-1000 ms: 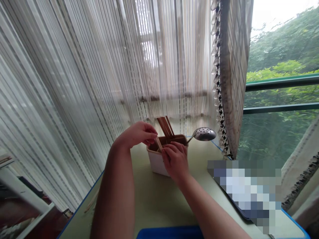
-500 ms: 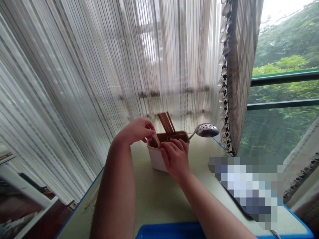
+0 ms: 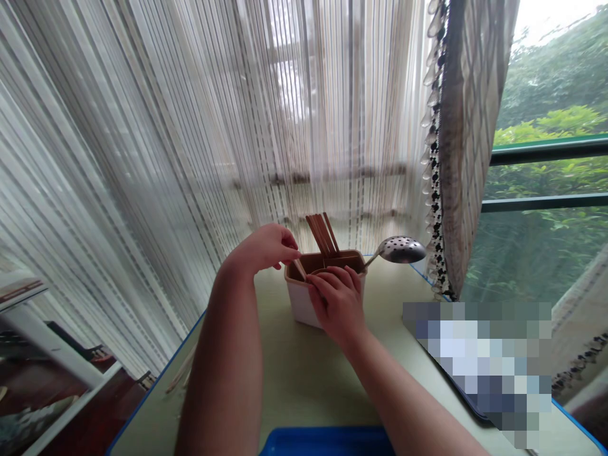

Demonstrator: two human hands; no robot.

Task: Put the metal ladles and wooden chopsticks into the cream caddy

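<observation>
On the desk (image 3: 313, 380), the right hand (image 3: 339, 301) bends over one white utensil holder's (image 3: 301, 305) near rim, its grip hidden; the left hand's (image 3: 272, 246) fingers pinch one pale stick (image 3: 299, 270) there. Beyond: one perforated ladle (image 3: 403, 250), several bunched chopsticks (image 3: 322, 235).

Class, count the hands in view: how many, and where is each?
2. The left hand pinches a stick at the left end of the box; the right hand is over its front rim.

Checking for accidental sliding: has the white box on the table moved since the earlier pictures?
No, not visibly: the white box keeps about the same spacing from the back edge of the table; the whole view shifted slightly.
</observation>
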